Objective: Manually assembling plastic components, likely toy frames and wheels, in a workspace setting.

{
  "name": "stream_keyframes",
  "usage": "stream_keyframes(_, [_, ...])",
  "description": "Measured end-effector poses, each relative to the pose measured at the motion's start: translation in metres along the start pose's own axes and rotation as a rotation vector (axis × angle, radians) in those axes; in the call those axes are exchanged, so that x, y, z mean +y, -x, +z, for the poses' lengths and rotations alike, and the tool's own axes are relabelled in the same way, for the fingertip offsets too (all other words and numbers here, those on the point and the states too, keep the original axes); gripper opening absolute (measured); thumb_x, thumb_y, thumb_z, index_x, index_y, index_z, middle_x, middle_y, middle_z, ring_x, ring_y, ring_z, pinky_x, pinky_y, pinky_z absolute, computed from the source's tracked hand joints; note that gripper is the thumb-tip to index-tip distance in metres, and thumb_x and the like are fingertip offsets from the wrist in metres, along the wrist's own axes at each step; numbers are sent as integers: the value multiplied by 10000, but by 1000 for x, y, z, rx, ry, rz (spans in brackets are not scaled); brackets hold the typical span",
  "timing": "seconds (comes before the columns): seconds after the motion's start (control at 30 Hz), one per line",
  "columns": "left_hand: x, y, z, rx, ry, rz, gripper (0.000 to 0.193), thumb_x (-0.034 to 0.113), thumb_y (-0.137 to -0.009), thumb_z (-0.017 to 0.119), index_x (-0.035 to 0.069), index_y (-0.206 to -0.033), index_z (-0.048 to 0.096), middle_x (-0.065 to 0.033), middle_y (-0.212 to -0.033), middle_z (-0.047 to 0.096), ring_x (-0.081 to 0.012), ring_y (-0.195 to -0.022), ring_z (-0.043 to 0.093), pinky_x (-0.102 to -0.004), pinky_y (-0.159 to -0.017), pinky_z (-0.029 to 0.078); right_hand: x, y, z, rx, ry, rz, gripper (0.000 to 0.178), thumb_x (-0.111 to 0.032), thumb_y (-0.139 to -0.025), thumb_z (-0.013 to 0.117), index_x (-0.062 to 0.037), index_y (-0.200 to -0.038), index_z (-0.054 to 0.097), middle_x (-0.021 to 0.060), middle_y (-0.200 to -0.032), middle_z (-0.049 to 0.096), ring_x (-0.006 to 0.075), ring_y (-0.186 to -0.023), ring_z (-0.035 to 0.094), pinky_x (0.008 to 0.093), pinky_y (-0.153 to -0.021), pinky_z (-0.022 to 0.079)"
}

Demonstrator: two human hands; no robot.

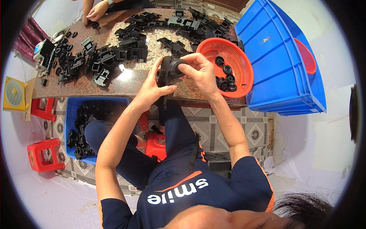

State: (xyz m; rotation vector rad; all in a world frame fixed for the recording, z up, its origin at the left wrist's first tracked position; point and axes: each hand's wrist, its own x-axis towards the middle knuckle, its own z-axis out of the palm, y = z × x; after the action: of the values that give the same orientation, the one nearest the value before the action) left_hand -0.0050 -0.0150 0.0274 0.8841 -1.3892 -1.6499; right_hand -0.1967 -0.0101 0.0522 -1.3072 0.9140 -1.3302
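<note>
My left hand (152, 87) is wrapped round a long black plastic chassis part (163, 72), held up over the table's near edge. Between the thumb and fingers of my right hand (199, 72) is a black toy wheel (176, 68), pressed against or very close to the side of that part; whether it is seated cannot be made out. Just right of my right hand sits an orange-red plastic basket (247, 72) with several black wheels (227, 69) in it.
Black plastic frames (131, 47) lie heaped across the stone-topped table (126, 82). A blue crate (274, 57) stands on its side at the right. Another blue bin (70, 152) on the floor holds black parts. Red stools (45, 154) stand near. A co-worker's hand (98, 10) rests at the far left.
</note>
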Motion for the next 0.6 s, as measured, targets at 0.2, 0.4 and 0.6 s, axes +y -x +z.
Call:
stream_keyframes(0.2, [-7, -1, 0, -10, -23, 22, 1036, -11, -726, 787, 184, -1549, 189, -92, -1313, 415, -174, -1038, 568, -318, -881, 514, 6, 3, 3, -27, 29, 49, 229, -77, -871, 722, -7, -1055, 605, 60, -940, 683, 103, -824, 663, 237, -690, 570])
stream_keyframes(0.4, [-9, 3, 1, -118, 103, -56, 1083, 7, -694, 792, 168, -1557, 158, -91, -1287, 460, -171, -984, 587, -298, -843, 512, 21, 3, -6, -86, 11, 108, 347, -147, -864, 744, -13, -1134, 572, 89, -1051, 653, 125, -920, 643, 277, -756, 561])
stream_keyframes(0.6, [-6, 4, 6, -101, 57, -9, 653, 337, -981, 562, 129, -1526, 269, -107, -1325, 490, -146, -948, 594, -283, -787, 510, 16, 5, 0, -139, 56, 83, 608, -180, -854, 702, -24, -1385, 451, 78, -1227, 560, 146, -1099, 552, 302, -903, 492])
